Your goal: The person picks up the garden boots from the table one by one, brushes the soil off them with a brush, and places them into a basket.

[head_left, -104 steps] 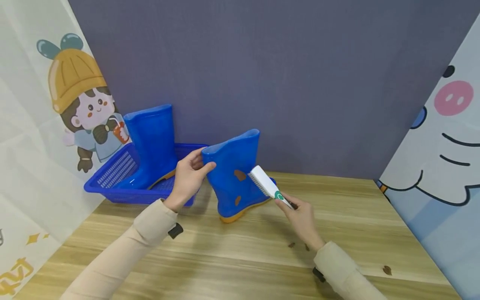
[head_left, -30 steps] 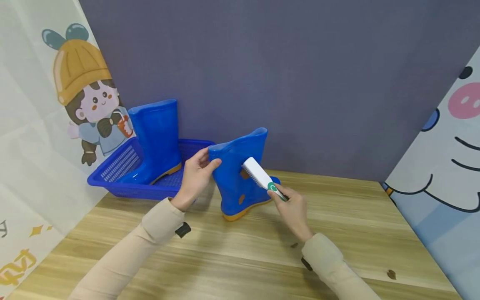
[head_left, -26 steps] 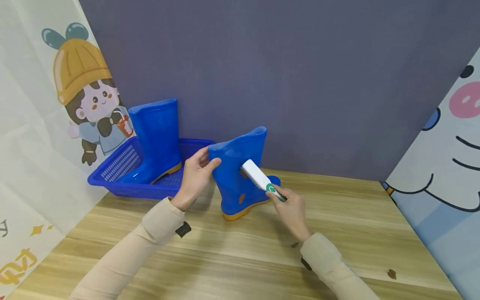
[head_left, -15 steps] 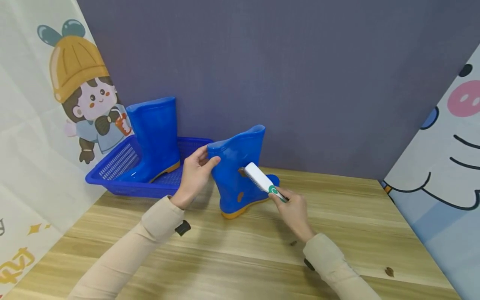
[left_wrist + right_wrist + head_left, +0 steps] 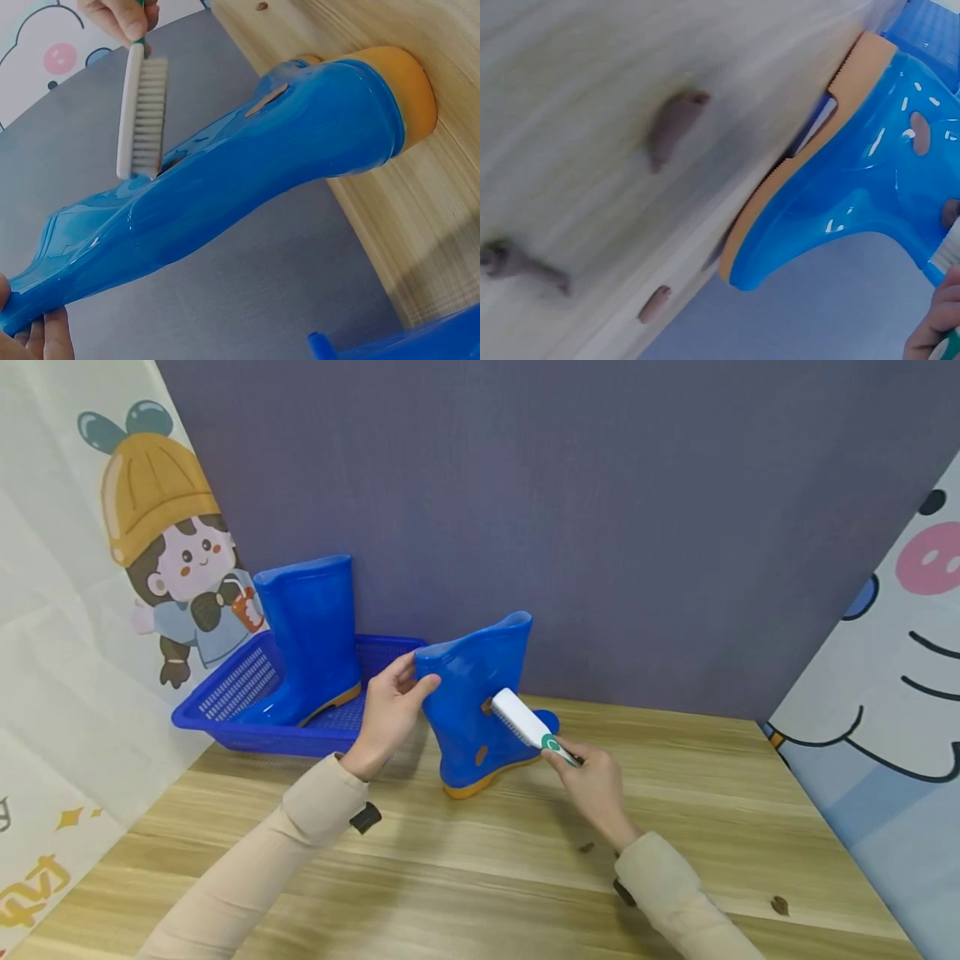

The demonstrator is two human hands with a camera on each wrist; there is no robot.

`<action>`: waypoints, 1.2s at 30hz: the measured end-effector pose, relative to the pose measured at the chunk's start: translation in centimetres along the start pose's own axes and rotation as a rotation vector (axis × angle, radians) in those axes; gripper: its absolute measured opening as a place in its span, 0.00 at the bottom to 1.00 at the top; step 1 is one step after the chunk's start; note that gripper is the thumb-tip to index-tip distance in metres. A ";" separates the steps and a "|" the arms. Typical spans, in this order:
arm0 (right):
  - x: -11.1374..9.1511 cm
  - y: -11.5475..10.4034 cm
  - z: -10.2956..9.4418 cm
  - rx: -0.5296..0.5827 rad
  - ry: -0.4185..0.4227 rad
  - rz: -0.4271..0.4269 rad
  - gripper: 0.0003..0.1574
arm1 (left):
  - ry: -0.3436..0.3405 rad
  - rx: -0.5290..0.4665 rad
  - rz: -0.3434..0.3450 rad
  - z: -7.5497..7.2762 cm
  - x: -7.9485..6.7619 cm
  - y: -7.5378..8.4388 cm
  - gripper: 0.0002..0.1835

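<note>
A blue rain boot [image 5: 468, 672] with an orange sole stands tilted on the wooden table. My left hand [image 5: 390, 710] grips its top rim, thumb on the outside. In my right hand [image 5: 594, 783] is a white scrubbing brush [image 5: 521, 718] with a green mark on its handle. Its bristles, clear in the left wrist view on the brush [image 5: 142, 112], are at the boot's shaft, beside a brown patch [image 5: 487, 705] that they partly cover. Lower down, near the ankle, shows a second brown patch [image 5: 482, 754].
Behind my left hand, a blue plastic basket [image 5: 262, 739] holds another blue boot [image 5: 315, 627] upright. Small brown flakes lie on the table, one dark flake [image 5: 780, 905] at the right and others [image 5: 676, 126] near my right wrist. A grey panel [image 5: 600, 527] closes off the back.
The brush rose on the shaft, then slid slightly down and right over the last second, baring part of the upper brown patch. My left hand keeps its hold on the boot.
</note>
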State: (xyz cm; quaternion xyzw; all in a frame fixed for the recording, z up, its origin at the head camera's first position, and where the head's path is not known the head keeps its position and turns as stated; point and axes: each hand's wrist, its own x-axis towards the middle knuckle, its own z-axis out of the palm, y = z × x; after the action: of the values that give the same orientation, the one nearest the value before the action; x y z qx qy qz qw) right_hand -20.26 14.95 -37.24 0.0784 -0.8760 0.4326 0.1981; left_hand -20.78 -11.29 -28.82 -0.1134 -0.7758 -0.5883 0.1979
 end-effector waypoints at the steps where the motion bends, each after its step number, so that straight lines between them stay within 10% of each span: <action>1: 0.1 -0.2 0.0 -0.001 -0.006 0.010 0.19 | -0.001 0.001 0.005 0.0 0.0 0.0 0.25; 36: 0.8 -0.8 1.2 0.037 0.070 -0.063 0.19 | -0.007 0.008 0.018 0.1 0.0 0.0 0.23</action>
State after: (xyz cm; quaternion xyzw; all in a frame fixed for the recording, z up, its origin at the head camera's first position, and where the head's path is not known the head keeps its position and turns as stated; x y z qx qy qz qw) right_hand -21.04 13.48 -36.97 0.0944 -0.8576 0.4446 0.2408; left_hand -20.79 -11.15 -28.85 -0.1216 -0.7777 -0.5832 0.2008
